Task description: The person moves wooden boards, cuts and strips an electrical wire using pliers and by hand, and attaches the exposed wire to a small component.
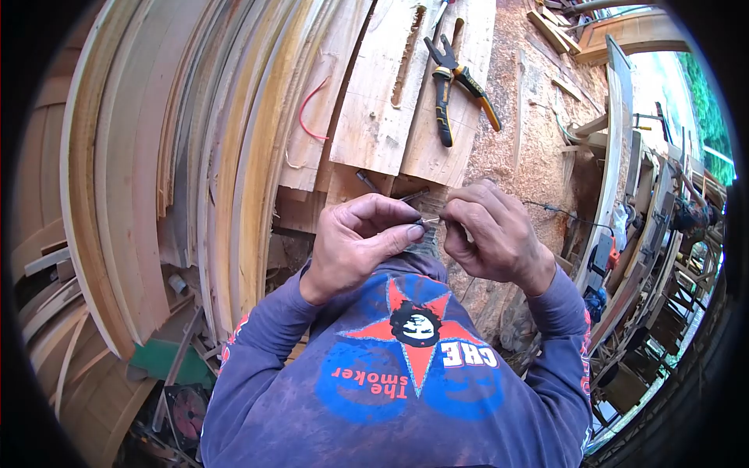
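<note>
Close together in front of my chest, both hands pinch something thin. My left hand has thumb and index finger closed on a small dark piece, perhaps a cable end. A short pale strand spans the gap to my right hand, whose fingertips are pressed together on a dark wire that runs off to the right. Beyond the hands, pliers with black and yellow handles lie with jaws apart on the wooden boards. A short red wire rests left of them.
Long curved wooden pieces stand stacked at the left. Sawdust covers the surface right of the boards. A metal tool lies just behind my hands. At the right are a red-orange item and stacked timber.
</note>
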### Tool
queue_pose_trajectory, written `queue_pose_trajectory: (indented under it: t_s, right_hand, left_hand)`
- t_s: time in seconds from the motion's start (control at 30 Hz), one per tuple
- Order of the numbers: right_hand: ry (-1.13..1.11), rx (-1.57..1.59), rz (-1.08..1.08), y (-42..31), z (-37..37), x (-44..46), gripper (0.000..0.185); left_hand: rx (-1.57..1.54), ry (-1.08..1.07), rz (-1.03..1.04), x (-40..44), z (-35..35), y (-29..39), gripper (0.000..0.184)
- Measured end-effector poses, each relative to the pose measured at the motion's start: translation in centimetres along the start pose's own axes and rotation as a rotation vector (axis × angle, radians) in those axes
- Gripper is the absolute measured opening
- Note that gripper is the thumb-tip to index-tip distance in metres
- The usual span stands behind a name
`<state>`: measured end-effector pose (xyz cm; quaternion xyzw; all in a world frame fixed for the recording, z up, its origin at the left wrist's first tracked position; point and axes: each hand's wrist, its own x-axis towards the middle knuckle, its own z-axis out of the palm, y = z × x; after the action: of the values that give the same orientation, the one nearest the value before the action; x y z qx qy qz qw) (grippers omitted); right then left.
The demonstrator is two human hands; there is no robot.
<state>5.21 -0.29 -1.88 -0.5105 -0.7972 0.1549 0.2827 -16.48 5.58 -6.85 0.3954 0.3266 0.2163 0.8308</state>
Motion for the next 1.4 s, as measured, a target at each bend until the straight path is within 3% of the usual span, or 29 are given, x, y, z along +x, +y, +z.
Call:
queue_pose_trajectory:
  t_s: [0.5,0.57,0.73,0.87,0.93,0.97,1.0,1.07,1.3,1.4]
  right_hand:
    - [0.054,-0.046,-0.027,0.1,-1.3,-0.3,0.022]
    - [0.137,-0.122,0.026,0.4,-2.4,-0.4,0.022]
    - [0.104,-0.140,0.061,0.3,-2.5,-0.6,0.022]
    - [0.161,0.048,0.229,-0.6,-0.4,-1.5,0.016]
    - [0.254,0.349,0.485,-1.6,1.5,-2.8,0.012]
    - [0.378,0.615,0.723,-2.7,3.4,-3.7,0.011]
    - [0.399,0.702,0.766,-3.4,4.6,-4.2,0.008]
    - [0.521,0.966,0.848,-5.3,6.2,-3.8,0.006]
    - [0.793,1.051,0.891,-7.0,8.7,-3.9,0.006]
    - [0.795,1.070,0.875,-7.0,8.6,-4.9,0.006]
  left_hand:
    - [-0.105,0.015,-0.020,-0.1,0.2,0.3,0.016]
    - [-0.097,0.030,-0.009,-0.2,-0.4,0.2,0.015]
    - [-0.106,0.065,-0.013,-0.5,-0.6,0.2,0.014]
    - [-0.143,0.047,-0.030,-0.2,-0.2,0.3,0.015]
    - [-0.193,0.025,0.051,0.0,-0.1,-0.1,0.017]
    - [-0.192,0.025,0.053,0.1,0.2,-0.1,0.017]
    - [-0.250,0.044,0.074,0.2,0.5,-0.2,0.018]
    - [-0.308,0.050,0.084,0.5,1.3,-0.7,0.019]
    - [-0.405,0.028,-0.023,0.7,3.2,-2.1,0.020]
    - [-0.359,0.024,-0.031,1.0,4.2,-2.3,0.021]
